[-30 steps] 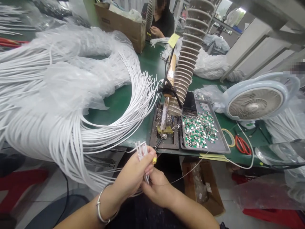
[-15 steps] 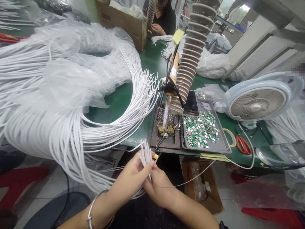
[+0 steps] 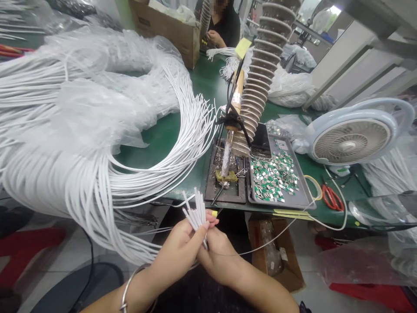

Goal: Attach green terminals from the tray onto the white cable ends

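A small bunch of white cables (image 3: 196, 213) stands up between my hands, its cut ends pointing up and slightly fanned. My left hand (image 3: 185, 239) is closed round the bunch, thumb across its front. Pressed against it from the right, my right hand (image 3: 218, 250) also grips the cables lower down; some of its fingers are hidden. A bit of yellow (image 3: 214, 213) shows by the fingertips. A thin wire (image 3: 270, 241) runs off to the right from near my right hand. The large bundle of white cables (image 3: 146, 182) lies to the left, partly under clear plastic.
Beyond my hands, a soldering iron (image 3: 227, 156) hangs tip down by a ribbed hose (image 3: 265, 65). A grey tray (image 3: 304, 195) holds many small green-and-silver parts. Red-handled cutters (image 3: 332, 198), a tape roll (image 3: 314, 187) and a fan (image 3: 352, 137) stand right. A co-worker (image 3: 224, 26) sits opposite.
The cable ends in my hands have spread wider, fanning up and to the left, and more of them show. Both hands stay in nearly the same place.
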Demonstrator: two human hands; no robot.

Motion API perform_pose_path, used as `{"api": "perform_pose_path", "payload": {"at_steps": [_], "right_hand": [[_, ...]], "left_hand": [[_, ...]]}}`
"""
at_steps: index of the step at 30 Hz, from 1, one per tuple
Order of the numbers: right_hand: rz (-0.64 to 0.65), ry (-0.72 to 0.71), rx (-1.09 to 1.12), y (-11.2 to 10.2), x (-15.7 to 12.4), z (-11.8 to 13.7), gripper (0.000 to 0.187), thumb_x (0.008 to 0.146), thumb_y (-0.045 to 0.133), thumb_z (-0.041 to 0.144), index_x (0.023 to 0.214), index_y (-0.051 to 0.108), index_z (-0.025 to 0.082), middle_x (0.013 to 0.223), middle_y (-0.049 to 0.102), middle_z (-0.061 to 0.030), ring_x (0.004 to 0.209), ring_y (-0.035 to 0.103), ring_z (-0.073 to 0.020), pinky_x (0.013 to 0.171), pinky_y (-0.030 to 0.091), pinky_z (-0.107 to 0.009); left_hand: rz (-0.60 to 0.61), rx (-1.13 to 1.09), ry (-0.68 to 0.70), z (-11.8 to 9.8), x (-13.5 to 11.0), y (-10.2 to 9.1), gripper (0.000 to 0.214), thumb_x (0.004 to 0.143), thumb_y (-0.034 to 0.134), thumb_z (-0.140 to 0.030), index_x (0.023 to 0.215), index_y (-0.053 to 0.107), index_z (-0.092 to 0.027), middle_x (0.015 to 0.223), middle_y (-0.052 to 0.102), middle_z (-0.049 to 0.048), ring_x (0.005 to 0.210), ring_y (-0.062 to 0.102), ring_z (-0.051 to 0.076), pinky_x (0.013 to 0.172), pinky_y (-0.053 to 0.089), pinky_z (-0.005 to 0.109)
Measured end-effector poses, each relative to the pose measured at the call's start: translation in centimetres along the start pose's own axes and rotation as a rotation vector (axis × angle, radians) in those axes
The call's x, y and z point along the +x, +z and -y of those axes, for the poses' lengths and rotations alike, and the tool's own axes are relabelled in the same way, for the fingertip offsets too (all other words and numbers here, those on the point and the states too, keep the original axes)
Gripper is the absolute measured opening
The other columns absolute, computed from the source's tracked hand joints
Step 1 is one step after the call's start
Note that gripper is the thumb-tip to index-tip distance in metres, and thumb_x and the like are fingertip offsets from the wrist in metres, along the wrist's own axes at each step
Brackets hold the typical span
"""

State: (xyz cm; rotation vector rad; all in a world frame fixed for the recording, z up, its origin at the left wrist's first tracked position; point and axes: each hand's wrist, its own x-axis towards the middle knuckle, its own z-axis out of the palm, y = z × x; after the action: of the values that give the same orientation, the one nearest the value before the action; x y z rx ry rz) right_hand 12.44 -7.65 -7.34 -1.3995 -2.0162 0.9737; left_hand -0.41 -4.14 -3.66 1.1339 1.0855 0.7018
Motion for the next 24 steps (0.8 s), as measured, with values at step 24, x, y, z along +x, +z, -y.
{"api": "perform_pose_path", "payload": {"at_steps": [24], "right_hand": [[-0.392,-0.236,-0.027,-6.4,-1.4,1.5,0.029,0.080,0.039,0.000,0.105,0.049,0.013,0.088,0.049,-0.0046,0.084,0.047,-0.0042,0.073,0.043,-0.017]], "left_hand": [[-0.130,-0.461,-0.029,0.7,0.5,0.4,0.053,0.079,0.053,-0.055,0.102,0.035,-0.012,0.064,0.039,-0.0032,0.054,0.031,0.005,0.054,0.030,0.020]]}}
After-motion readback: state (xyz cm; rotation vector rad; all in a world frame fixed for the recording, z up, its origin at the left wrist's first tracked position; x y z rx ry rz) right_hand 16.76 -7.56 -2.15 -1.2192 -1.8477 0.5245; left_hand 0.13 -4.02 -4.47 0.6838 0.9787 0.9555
